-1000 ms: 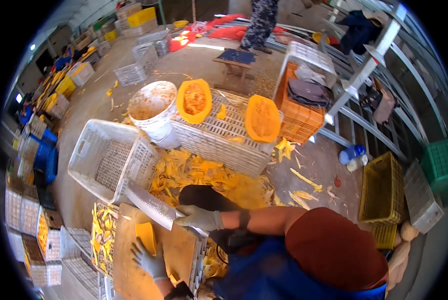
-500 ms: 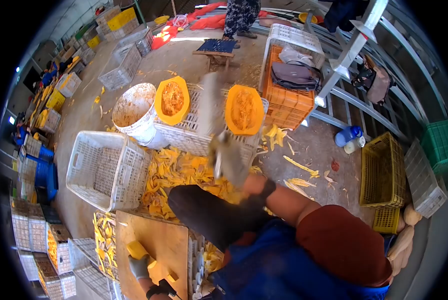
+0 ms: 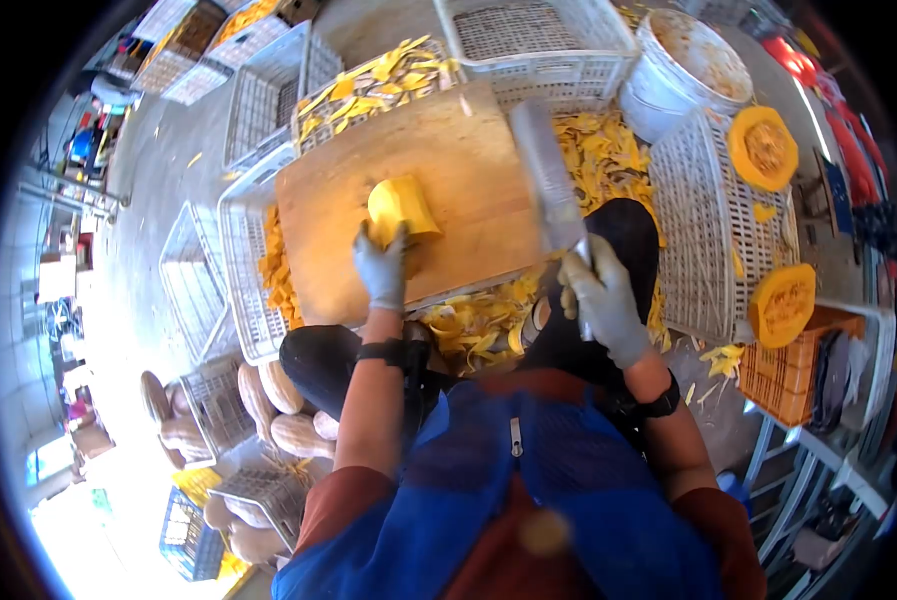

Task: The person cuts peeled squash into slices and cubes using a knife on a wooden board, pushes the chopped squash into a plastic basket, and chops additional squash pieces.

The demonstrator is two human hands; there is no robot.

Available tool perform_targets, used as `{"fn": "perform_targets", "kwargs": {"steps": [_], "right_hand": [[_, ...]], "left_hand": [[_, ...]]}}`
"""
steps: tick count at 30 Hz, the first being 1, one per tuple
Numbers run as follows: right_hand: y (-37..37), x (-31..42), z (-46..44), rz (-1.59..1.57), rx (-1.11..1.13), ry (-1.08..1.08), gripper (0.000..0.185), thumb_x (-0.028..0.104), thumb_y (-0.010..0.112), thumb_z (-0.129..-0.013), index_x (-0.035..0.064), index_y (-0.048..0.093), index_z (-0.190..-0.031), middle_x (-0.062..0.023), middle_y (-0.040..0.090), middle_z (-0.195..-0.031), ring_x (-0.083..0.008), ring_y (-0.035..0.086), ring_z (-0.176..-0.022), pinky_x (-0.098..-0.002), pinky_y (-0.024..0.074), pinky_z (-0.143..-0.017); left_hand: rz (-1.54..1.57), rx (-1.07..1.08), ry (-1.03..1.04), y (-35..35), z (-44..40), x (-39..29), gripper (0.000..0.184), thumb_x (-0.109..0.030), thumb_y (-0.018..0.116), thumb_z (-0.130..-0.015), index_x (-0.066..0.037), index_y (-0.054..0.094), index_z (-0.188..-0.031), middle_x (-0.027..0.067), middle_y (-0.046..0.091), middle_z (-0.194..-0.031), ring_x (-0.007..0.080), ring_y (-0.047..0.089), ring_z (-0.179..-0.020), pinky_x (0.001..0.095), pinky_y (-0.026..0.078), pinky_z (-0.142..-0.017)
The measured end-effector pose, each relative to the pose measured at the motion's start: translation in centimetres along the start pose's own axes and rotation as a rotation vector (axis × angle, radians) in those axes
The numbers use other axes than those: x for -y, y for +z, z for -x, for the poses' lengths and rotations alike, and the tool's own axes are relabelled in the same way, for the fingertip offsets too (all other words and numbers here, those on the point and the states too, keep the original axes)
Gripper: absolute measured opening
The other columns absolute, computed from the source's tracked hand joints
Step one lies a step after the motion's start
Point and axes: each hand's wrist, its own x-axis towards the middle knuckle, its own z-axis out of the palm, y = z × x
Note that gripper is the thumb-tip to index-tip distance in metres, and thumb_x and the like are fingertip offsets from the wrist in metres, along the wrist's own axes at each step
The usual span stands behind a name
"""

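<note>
A peeled yellow pumpkin chunk (image 3: 398, 207) lies on the wooden cutting board (image 3: 478, 150). My left hand (image 3: 380, 272), in a grey glove, grips the chunk's near side with its fingers and thumb. My right hand (image 3: 610, 305), gloved too, is closed around the handle of a cleaver (image 3: 550, 175). The cleaver's broad blade hangs at the board's right edge, apart from the chunk and slightly blurred. Beside my right knee, peel strips (image 3: 603, 160) cover the floor.
Two cut pumpkin halves, one far (image 3: 764, 148) and one near (image 3: 782, 305), rest on an upturned white crate (image 3: 693, 235). Behind it stands a dirty white bucket (image 3: 693, 70). A crate of peel (image 3: 388, 85) adjoins the board's far side. Whole pumpkins (image 3: 258, 400) lie at the lower left.
The view has swung from the pumpkin halves round to the cutting board. My right hand has brought the cleaver from near the upturned crate to the board's edge. My left hand stays at the chunk.
</note>
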Motion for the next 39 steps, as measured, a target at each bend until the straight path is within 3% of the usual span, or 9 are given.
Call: {"fn": "perform_targets", "kwargs": {"steps": [5, 9, 14, 19, 23, 29, 33, 36, 39], "right_hand": [[3.6, -3.6, -2.9, 0.448, 0.066, -0.182, 0.020, 0.016, 0.052, -0.091, 0.0023, 0.049, -0.105, -0.0155, 0.059, -0.072, -0.0277, 0.059, -0.058, -0.0378, 0.0454, -0.053], [5.5, -3.9, -4.4, 0.632, 0.113, -0.203, 0.025, 0.018, 0.055, -0.089, 0.0020, 0.049, -0.107, -0.0233, 0.060, -0.080, -0.0422, 0.059, -0.072, -0.0449, 0.0454, -0.062], [7.4, -4.6, -6.4, 0.738, 0.138, -0.346, 0.027, 0.021, 0.056, -0.089, 0.0041, 0.050, -0.109, -0.0217, 0.061, -0.082, -0.0405, 0.060, -0.073, -0.0452, 0.0463, -0.062], [7.9, -3.1, -8.2, 0.890, 0.172, -0.349, 0.030, 0.022, 0.056, -0.089, 0.0070, 0.050, -0.114, -0.0205, 0.062, -0.082, -0.0400, 0.061, -0.074, -0.0447, 0.0471, -0.063], [8.1, -3.8, -9.6, 0.905, 0.096, -0.373, 0.030, 0.022, 0.055, -0.089, 0.0071, 0.050, -0.115, -0.0203, 0.062, -0.081, -0.0396, 0.061, -0.072, -0.0441, 0.0470, -0.062], [9.6, -0.8, -10.4, 0.738, 0.105, -0.254, 0.027, 0.018, 0.054, -0.089, 0.0059, 0.050, -0.113, -0.0205, 0.061, -0.078, -0.0378, 0.061, -0.070, -0.0432, 0.0467, -0.060], [8.5, -2.7, -10.9, 0.921, 0.183, -0.446, 0.029, 0.019, 0.054, -0.091, 0.0029, 0.050, -0.115, -0.0185, 0.059, -0.074, -0.0306, 0.061, -0.065, -0.0379, 0.0455, -0.058], [9.4, -2.4, -10.3, 0.924, 0.185, -0.428, 0.022, 0.015, 0.057, -0.088, 0.0038, 0.051, -0.105, -0.0197, 0.061, -0.077, -0.0356, 0.061, -0.067, -0.0407, 0.0467, -0.057], [10.8, 0.5, -9.0, 0.872, 0.091, -0.683, 0.021, 0.016, 0.055, -0.089, 0.0039, 0.051, -0.106, -0.0198, 0.060, -0.076, -0.0358, 0.061, -0.066, -0.0402, 0.0468, -0.056]], "left_hand": [[-0.211, 0.073, -0.041, 1.7, -0.1, -1.8, 0.099, -0.055, 0.071, -0.068, -0.001, 0.030, -0.140, 0.0271, 0.037, -0.136, 0.0430, 0.041, -0.118, 0.0454, 0.036, -0.099], [-0.168, 0.088, -0.027, 0.7, -0.1, -2.4, 0.097, -0.052, 0.073, -0.068, -0.001, 0.031, -0.139, 0.0245, 0.037, -0.138, 0.0427, 0.039, -0.121, 0.0451, 0.033, -0.102], [-0.312, 0.008, 0.019, 1.2, 3.0, -2.8, 0.095, -0.052, 0.073, -0.067, -0.006, 0.031, -0.139, 0.0229, 0.039, -0.135, 0.0419, 0.041, -0.118, 0.0491, 0.035, -0.097], [-0.361, 0.213, 0.048, -1.7, -0.3, 0.7, 0.068, -0.025, 0.067, -0.071, -0.015, 0.043, -0.134, 0.0173, 0.044, -0.133, 0.0377, 0.043, -0.119, 0.0454, 0.036, -0.099], [-0.226, 0.105, -0.014, -3.2, -1.9, -1.1, 0.073, -0.035, 0.068, -0.071, -0.010, 0.041, -0.134, 0.0206, 0.043, -0.133, 0.0391, 0.044, -0.119, 0.0455, 0.037, -0.098], [-0.257, 0.167, -0.121, 0.5, -2.6, -5.7, 0.088, -0.043, 0.074, -0.066, -0.003, 0.038, -0.135, 0.0215, 0.043, -0.134, 0.0387, 0.044, -0.119, 0.0454, 0.038, -0.098], [-0.167, 0.536, 0.428, -2.1, -5.4, -1.6, 0.082, -0.041, 0.075, -0.065, -0.011, 0.042, -0.135, 0.0171, 0.046, -0.133, 0.0371, 0.044, -0.121, 0.0442, 0.037, -0.100], [-0.267, 0.513, 0.422, -3.1, -4.9, -1.6, 0.083, -0.043, 0.076, -0.064, -0.014, 0.042, -0.135, 0.0164, 0.045, -0.134, 0.0376, 0.043, -0.121, 0.0444, 0.036, -0.101], [-0.273, 0.261, 0.333, -3.5, -2.1, -1.5, 0.082, -0.045, 0.075, -0.066, -0.015, 0.042, -0.135, 0.0163, 0.047, -0.132, 0.0359, 0.044, -0.120, 0.0446, 0.033, -0.102]]}}
